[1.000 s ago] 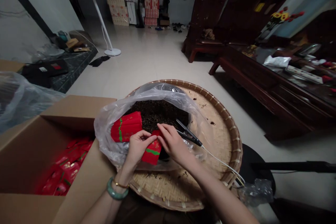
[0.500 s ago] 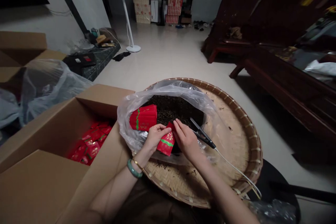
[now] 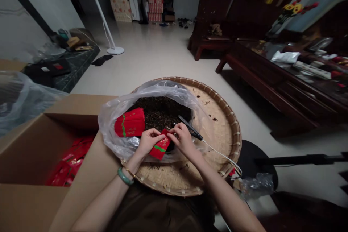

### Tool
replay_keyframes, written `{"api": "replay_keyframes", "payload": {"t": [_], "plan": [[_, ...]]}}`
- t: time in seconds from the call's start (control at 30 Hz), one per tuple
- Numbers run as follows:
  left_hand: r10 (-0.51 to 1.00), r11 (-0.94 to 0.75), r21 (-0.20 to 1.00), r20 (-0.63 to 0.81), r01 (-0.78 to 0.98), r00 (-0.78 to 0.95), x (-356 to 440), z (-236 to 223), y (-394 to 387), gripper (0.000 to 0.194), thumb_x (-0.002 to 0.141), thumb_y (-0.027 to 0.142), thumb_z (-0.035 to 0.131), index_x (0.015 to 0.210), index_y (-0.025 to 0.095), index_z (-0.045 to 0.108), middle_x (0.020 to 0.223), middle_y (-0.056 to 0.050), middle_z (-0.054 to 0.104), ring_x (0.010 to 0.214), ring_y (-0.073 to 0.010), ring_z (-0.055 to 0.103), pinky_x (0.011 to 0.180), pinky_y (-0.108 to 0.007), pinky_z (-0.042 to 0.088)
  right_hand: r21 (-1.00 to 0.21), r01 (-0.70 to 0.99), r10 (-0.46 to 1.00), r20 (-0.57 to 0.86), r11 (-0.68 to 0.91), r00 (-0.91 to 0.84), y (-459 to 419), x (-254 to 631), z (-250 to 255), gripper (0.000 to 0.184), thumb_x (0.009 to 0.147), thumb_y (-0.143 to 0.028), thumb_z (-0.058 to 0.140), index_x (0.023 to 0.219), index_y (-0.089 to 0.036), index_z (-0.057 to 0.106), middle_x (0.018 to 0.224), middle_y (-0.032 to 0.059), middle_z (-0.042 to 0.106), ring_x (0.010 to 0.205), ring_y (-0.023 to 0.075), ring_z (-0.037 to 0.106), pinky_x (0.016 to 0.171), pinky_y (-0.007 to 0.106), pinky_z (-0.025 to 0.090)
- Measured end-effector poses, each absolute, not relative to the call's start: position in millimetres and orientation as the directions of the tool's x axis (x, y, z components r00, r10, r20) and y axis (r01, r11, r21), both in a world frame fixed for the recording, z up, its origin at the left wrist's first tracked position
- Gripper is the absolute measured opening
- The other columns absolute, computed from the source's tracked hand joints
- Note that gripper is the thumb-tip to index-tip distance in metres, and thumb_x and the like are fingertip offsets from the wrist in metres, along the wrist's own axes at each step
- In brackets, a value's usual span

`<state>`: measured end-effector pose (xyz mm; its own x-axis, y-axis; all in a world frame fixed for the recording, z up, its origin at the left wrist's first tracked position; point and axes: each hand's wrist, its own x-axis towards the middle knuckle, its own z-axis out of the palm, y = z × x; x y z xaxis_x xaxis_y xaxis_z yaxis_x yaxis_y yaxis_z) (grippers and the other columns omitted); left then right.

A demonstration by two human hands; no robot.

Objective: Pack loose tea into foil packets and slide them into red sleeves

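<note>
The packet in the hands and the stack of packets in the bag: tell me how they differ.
The packet is a single one; the stack is several packets bunched together. The packet is held by the fingers of the left hand and right hand, while the stack lies untouched in the plastic bag. The packet's green band crosses its lower part; the stack's runs near its left side. Both are red with gold markings.
</note>
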<state>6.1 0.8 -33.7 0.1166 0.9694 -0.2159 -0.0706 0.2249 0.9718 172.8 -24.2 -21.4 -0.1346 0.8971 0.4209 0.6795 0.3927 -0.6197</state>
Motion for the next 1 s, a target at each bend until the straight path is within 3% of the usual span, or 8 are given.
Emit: {"api": "replay_keyframes", "payload": {"t": [0.1,0.27,0.4,0.57,0.63,0.8,0.9,1.0], "plan": [[0.977,0.182,0.983,-0.181,0.004,0.112,8,-37,1,0.024,0.05,0.029,0.08,0.056,0.015,0.062,0.049,0.004,0.058,0.047,-0.0089,0.05,0.048,-0.02,0.038,-0.647,0.669,0.915,0.382,0.366,-0.131,-23,176,-26,0.011,0.083,-0.025,0.062,0.075,-0.017,0.064,0.076,0.003,0.051,0.073,0.0164,0.051,0.064,0.028,0.046],[0.979,0.169,0.986,-0.169,0.011,0.11,12,-38,0,0.023,0.054,0.03,0.078,0.066,0.015,0.066,0.06,0.001,0.066,0.055,-0.0123,0.059,0.054,-0.022,0.046,-0.598,0.679,0.874,0.466,0.426,-0.138,-27,176,-28,0.018,0.088,-0.022,0.051,0.083,-0.016,0.067,0.078,0.0065,0.054,0.074,0.0177,0.049,0.062,0.029,0.044],[0.964,0.217,0.976,-0.213,-0.008,0.162,12,-36,1,0.033,0.061,0.038,0.074,0.082,0.013,0.07,0.072,-0.007,0.073,0.062,-0.0186,0.067,0.058,-0.028,0.052,-0.671,0.64,0.857,0.514,0.375,0.037,-21,180,-21,0.02,0.089,-0.02,0.047,0.092,-0.018,0.067,0.076,0.0058,0.06,0.076,0.0185,0.051,0.068,0.032,0.045],[0.941,0.272,0.962,-0.258,-0.034,0.217,13,-39,7,0.038,0.063,0.046,0.072,0.078,0.012,0.072,0.077,-0.011,0.075,0.066,-0.0224,0.07,0.06,-0.031,0.055,-0.701,0.62,0.894,0.448,0.353,-0.003,-12,179,-14,0.018,0.086,-0.027,0.053,0.078,-0.02,0.066,0.067,0.0045,0.062,0.074,0.0203,0.051,0.067,0.033,0.045],[0.935,0.289,0.956,-0.271,-0.045,0.23,12,-40,9,0.04,0.061,0.048,0.073,0.078,0.012,0.072,0.076,-0.01,0.075,0.066,-0.0234,0.07,0.061,-0.032,0.056,-0.751,0.574,0.919,0.393,0.326,-0.007,-10,179,-15,0.019,0.087,-0.03,0.052,0.077,-0.019,0.065,0.071,0.0049,0.064,0.073,0.0192,0.053,0.067,0.032,0.045],[0.93,0.317,0.944,-0.291,-0.093,0.224,6,-37,13,0.052,0.065,0.059,0.066,0.086,0.012,0.07,0.083,-0.011,0.075,0.072,-0.0246,0.071,0.065,-0.035,0.056,-0.928,0.362,0.993,0.106,0.082,0.048,-8,182,-20,0.025,0.089,-0.038,0.045,0.088,-0.019,0.062,0.075,0.0035,0.064,0.066,0.0155,0.058,0.062,0.027,0.047],[0.913,0.354,0.928,-0.315,-0.118,0.258,2,-37,14,0.058,0.064,0.063,0.064,0.089,0.01,0.068,0.089,-0.013,0.074,0.077,-0.0261,0.071,0.069,-0.035,0.056,-0.994,0.108,0.999,-0.018,-0.012,-0.047,-5,179,-22,0.029,0.083,-0.044,0.052,0.094,-0.019,0.063,0.086,0.0044,0.067,0.075,0.0168,0.062,0.07,0.029,0.05],[0.865,0.434,0.892,-0.374,-0.127,0.334,-2,-38,12,0.059,0.062,0.061,0.067,0.091,0.01,0.067,0.09,-0.014,0.073,0.077,-0.0265,0.071,0.069,-0.035,0.055,-0.977,-0.121,0.982,-0.164,-0.175,-0.099,-3,174,-26,0.038,0.072,-0.046,0.065,0.098,-0.018,0.065,0.091,0.0051,0.069,0.075,0.0171,0.063,0.068,0.029,0.051]]}}
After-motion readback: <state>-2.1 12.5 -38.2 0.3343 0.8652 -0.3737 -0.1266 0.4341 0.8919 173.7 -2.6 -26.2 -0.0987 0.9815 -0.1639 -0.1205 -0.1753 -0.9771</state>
